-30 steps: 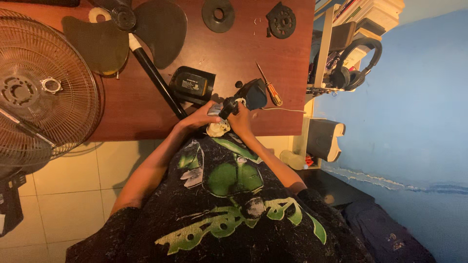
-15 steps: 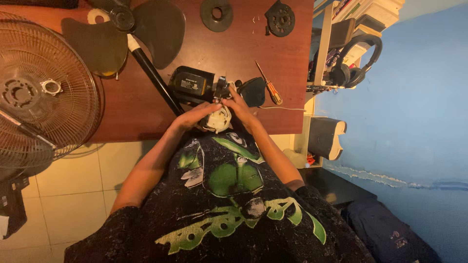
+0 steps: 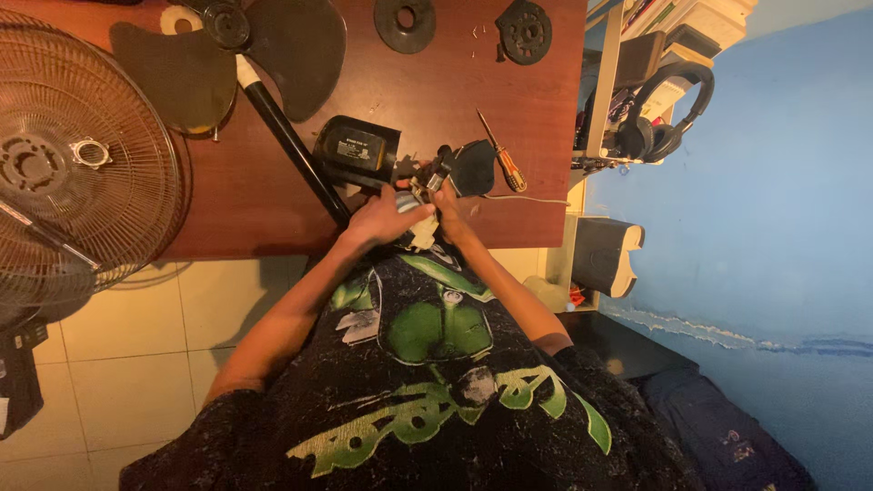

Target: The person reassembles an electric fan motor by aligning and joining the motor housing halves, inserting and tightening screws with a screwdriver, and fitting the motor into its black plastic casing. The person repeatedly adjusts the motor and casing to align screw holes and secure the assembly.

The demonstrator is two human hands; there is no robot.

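Observation:
Both my hands meet near the front edge of a reddish wooden table (image 3: 245,195). My left hand (image 3: 377,218) and my right hand (image 3: 446,205) together grip a small fan motor part (image 3: 427,182) with a white cloth or plastic piece (image 3: 420,232) under it. A black motor housing box (image 3: 356,150) lies just left of my hands. A black curved cover (image 3: 473,166) sits just to the right. An orange-handled screwdriver (image 3: 502,162) rests beside it.
A black fan blade (image 3: 273,55) and a black pole (image 3: 291,145) lie on the table. Two round black discs (image 3: 405,23) (image 3: 525,29) sit at the back. A wire fan guard (image 3: 73,173) hangs over the left edge. Headphones (image 3: 668,114) and shelves stand on the right.
My hands with the small part have shifted slightly back toward me and away from the black housing; the view has moved a little.

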